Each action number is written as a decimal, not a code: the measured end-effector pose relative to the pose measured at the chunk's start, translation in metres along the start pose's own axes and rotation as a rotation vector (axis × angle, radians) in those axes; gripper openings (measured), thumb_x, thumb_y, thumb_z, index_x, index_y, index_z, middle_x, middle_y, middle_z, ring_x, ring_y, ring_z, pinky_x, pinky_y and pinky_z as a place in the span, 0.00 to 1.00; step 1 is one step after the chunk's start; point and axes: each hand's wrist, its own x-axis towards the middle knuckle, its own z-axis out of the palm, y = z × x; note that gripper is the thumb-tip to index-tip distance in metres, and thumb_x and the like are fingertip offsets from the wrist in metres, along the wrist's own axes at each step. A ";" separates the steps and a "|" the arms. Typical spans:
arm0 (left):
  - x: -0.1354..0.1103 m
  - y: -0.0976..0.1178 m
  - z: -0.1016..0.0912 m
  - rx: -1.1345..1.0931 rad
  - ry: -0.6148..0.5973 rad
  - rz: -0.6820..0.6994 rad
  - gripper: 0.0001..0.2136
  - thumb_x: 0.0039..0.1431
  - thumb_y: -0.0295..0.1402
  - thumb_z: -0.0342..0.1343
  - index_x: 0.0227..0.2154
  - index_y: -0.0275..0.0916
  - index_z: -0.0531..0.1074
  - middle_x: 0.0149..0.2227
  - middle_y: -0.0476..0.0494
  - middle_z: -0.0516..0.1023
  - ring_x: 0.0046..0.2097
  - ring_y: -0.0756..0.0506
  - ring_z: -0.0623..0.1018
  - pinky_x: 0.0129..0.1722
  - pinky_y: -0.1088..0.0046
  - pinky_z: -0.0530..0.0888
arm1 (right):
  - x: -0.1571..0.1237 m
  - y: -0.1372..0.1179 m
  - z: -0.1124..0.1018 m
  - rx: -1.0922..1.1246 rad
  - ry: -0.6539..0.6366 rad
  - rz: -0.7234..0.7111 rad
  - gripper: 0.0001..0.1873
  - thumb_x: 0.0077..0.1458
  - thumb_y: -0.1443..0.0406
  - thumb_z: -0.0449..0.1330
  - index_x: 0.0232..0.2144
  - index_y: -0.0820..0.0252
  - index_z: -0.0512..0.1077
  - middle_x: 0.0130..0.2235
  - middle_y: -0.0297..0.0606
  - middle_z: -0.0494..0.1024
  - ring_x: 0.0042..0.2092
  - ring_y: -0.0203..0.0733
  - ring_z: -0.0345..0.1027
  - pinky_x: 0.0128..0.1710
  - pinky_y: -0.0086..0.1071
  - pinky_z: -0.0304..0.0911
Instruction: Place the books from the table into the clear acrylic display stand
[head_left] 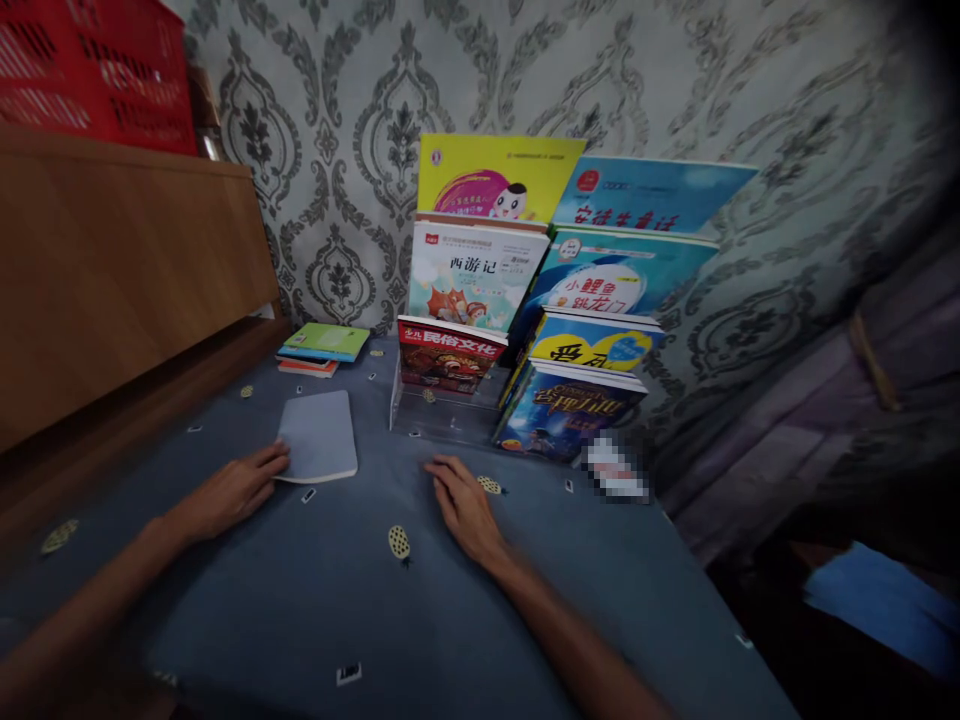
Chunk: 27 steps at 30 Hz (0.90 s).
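A thin book with a plain pale cover (318, 436) lies on the patterned blue-grey cloth, left of the display stand. My left hand (234, 492) is at its near left edge, fingertips over the cover and gripping that edge; the thumb is partly hidden. To the right, my right hand (466, 508) rests low over the cloth, fingers apart and holding nothing. Just beyond it stands a clear tiered stand (442, 418) with children's books in two columns. A red book (450, 356) fills the front left tier, and a dark blue book (564, 412) the front right.
Behind the pale book is a small stack of books (327, 342), green on top. A wooden cabinet (127, 270) with a red plastic basket (97, 80) borders the left. Patterned wallpaper backs the stand. A blurred-out white item (616, 468) lies right, before a dark curtain (810, 390).
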 end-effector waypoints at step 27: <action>-0.025 0.144 0.031 -0.111 0.070 0.605 0.19 0.62 0.24 0.50 0.54 0.38 0.71 0.66 0.37 0.66 0.69 0.39 0.63 0.61 0.66 0.72 | -0.012 -0.018 -0.012 -0.197 -0.185 -0.145 0.11 0.66 0.68 0.55 0.46 0.59 0.76 0.50 0.46 0.80 0.51 0.48 0.72 0.53 0.44 0.67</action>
